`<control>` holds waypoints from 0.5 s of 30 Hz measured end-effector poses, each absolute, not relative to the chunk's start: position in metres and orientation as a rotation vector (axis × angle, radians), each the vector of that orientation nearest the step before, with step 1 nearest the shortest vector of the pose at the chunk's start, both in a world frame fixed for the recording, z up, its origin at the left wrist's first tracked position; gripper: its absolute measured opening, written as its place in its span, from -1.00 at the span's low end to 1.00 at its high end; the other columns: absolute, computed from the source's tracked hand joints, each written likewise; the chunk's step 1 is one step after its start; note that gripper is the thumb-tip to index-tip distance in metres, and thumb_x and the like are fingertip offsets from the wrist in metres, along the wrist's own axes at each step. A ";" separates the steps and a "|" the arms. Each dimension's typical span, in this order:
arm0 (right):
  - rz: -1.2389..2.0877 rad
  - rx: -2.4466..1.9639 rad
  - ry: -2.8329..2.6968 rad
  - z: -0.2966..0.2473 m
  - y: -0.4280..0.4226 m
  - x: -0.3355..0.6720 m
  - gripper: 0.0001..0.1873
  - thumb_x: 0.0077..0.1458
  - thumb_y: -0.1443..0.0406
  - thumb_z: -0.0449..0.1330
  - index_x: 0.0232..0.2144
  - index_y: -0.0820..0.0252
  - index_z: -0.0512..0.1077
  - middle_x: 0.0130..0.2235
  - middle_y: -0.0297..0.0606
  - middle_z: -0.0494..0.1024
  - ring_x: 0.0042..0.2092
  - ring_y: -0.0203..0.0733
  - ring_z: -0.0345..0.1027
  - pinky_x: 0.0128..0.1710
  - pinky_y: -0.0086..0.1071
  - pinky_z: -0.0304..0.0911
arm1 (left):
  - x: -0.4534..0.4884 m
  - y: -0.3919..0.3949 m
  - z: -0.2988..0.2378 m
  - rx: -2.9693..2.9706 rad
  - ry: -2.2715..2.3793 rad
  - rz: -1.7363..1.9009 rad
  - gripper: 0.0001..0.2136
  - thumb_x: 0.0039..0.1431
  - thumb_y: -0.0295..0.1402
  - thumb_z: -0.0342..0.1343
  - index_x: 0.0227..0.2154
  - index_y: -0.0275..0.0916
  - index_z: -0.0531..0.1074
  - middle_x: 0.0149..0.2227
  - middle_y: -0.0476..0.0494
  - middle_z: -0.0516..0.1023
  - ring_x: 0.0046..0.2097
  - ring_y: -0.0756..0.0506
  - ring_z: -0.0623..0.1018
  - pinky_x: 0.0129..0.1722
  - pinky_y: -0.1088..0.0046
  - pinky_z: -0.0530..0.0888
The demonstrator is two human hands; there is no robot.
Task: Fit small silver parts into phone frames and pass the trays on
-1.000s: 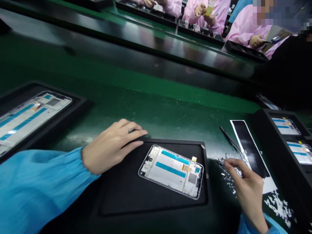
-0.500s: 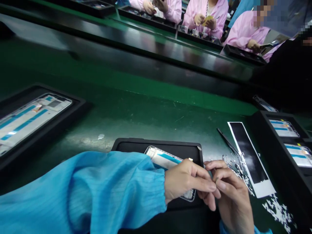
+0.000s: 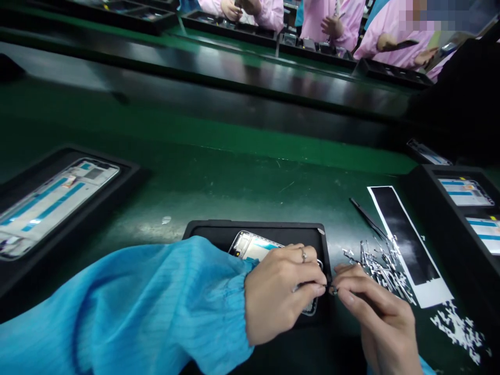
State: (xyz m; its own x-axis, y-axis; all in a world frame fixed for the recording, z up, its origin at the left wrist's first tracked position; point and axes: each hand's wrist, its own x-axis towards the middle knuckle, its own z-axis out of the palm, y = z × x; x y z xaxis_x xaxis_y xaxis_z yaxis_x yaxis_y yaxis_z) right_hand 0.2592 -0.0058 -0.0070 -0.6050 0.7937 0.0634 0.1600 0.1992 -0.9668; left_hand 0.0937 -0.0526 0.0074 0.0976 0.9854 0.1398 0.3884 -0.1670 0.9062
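My left hand (image 3: 287,286), with a ring on one finger, is closed in a pinch above a phone frame (image 3: 250,246). The frame has a silvery inside with blue strips and lies tilted in a black tray (image 3: 219,225); my hand and sleeve cover much of it. Just right of the tray's edge, my right hand (image 3: 378,307) pinches a small dark part (image 3: 333,290) between thumb and fingers. The two hands' fingertips are nearly touching. Whatever sits in the left fingertips is too small to make out. Near my right hand lies a pile of small dark and silvery parts (image 3: 385,268).
Black tweezers (image 3: 367,217) and a white-edged black sheet (image 3: 404,234) lie to the right, with white scraps (image 3: 459,328) below. Trays with phone frames stand left (image 3: 133,174) and right (image 3: 420,192). People in pink sleeves (image 3: 332,15) work across the bench.
My left hand has turned over, knuckles up, and drawn back left. My right hand has moved slightly right and down, and the fingertips have come apart. More of the parts pile shows.
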 end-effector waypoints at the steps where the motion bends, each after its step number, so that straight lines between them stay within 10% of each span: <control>1: 1.495 -0.887 -1.897 -0.006 -0.005 0.260 -0.89 0.00 0.35 0.06 -0.52 0.18 0.35 -0.45 -0.30 0.36 -0.35 -0.27 0.24 -0.36 -0.39 0.17 | 0.094 -0.054 0.008 1.691 1.364 1.067 -0.86 0.05 -0.57 -0.04 -0.51 -0.35 0.40 -0.48 -0.05 0.35 -0.38 0.02 0.33 -0.32 0.52 0.27; 15: 1.711 -0.917 -1.793 -0.008 -0.010 0.263 -0.81 0.02 0.27 0.03 -0.57 0.21 0.32 -0.53 -0.29 0.30 -0.42 -0.27 0.21 -0.43 -0.40 0.17 | 0.096 -0.056 0.013 1.549 1.307 0.949 -0.89 0.00 -0.59 0.03 -0.57 -0.35 0.38 -0.56 0.03 0.30 -0.46 0.08 0.31 -0.44 0.60 0.24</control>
